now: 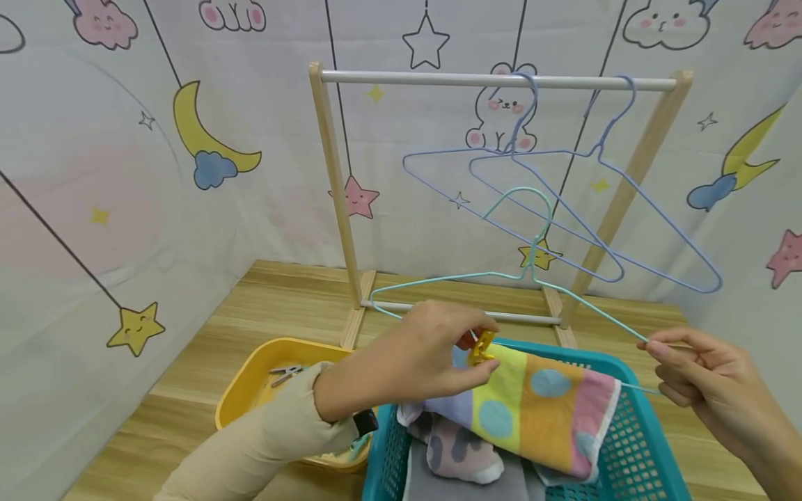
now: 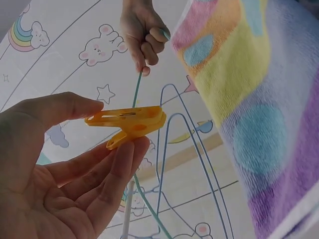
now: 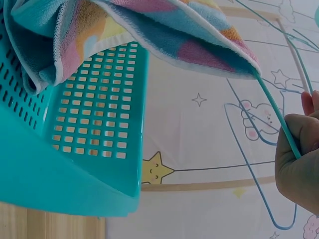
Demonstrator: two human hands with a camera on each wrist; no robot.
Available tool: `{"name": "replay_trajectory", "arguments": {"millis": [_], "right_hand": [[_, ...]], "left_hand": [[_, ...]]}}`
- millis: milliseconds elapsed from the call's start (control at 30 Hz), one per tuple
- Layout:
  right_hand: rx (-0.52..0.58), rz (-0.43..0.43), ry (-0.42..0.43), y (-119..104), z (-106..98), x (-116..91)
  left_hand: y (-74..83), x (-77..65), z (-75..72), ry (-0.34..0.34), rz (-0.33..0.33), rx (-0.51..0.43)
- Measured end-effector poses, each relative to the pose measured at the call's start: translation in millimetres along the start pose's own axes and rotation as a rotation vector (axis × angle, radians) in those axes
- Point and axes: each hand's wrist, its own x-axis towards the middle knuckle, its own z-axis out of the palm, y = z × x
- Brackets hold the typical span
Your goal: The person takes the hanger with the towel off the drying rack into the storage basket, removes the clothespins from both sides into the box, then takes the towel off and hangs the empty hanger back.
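Observation:
My left hand (image 1: pixel 426 351) pinches a yellow clothespin (image 2: pixel 132 122) between thumb and fingers, its tips beside the towel's upper edge in the head view. My right hand (image 1: pixel 711 376) grips one end of a mint-green wire hanger (image 1: pixel 532 254), held up off the rack. Over the hanger's bottom bar hangs a colourful striped towel (image 1: pixel 545 390) with blue dots. In the right wrist view, the green bar emerges from the towel's fold (image 3: pixel 214 59) and runs into the curled right fingers. The left end of the hanger is partly hidden behind my left hand.
Below the towel stands a teal basket (image 1: pixel 651 435) with a patterned sock (image 1: pixel 464 456) and grey cloth inside. Left of it, a yellow bin (image 1: pixel 244 369) holds clothespins (image 1: pixel 286 374). Behind, two purple hangers (image 1: pixel 664 216) hang on a rack's rail (image 1: pixel 426 78).

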Motion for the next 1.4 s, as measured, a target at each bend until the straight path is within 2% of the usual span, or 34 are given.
{"name": "replay_trajectory", "arguments": {"millis": [200,333,500,700,933,1133,1400], "right_hand": [[0.028,-0.016,0.011,3,-1,0],[0.077,-0.037,-0.006,5,-2,2],[0.1,-0.044,-0.014,6,-4,2],[0.218,-0.097,-0.029,7,-6,6],[0.251,-0.09,-0.038,11,-2,8],[0.242,-0.092,-0.042,11,-2,7],[0.244,-0.091,-0.042,10,-2,5]], "left_hand": [[-11.7,-18.2,-15.3,0.044,-0.04,0.017],[-17.0,-32.0,-26.2,0.043,-0.09,0.027],[-22.3,-47.8,-38.9,0.025,-0.16,0.039],[-27.6,-63.2,-53.2,0.006,-0.25,0.09],[-32.3,-86.3,-66.3,-0.045,-0.381,0.103],[-32.0,-87.7,-69.7,-0.028,-0.472,0.154],[-26.6,-67.4,-56.3,-0.031,-0.514,0.14]]}}
